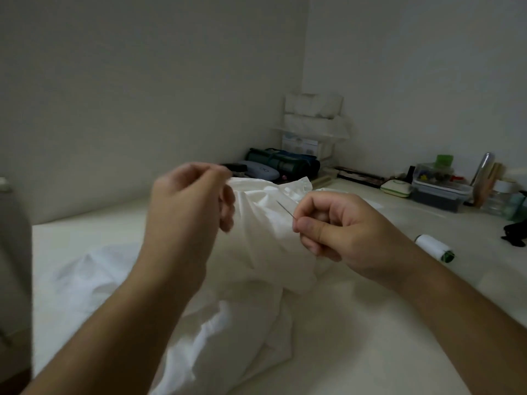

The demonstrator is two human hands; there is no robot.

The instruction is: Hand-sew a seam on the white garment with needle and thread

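The right hand [336, 226] is raised over the bunched white garment [256, 252], thumb and forefinger pinching the needle [286, 209], whose tip points up and left; the left hand [188, 203] is lifted and blurred, fingertips curled together, whether on thread cannot be told; the garment lies on the pale table [370, 323].

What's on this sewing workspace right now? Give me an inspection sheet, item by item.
Surface: pale tabletop, garment heaped on it.
Job's things: white garment bunched between the hands; needle raised above it; white thread spool lying to the right.
Clutter: lidded plastic boxes, rolled dark bags, jars at right edge.
Grippers: right hand pinches the needle; left hand raised, fingers curled, blurred.
Cables: nothing seen.
Surroundings: plain walls, room corner.
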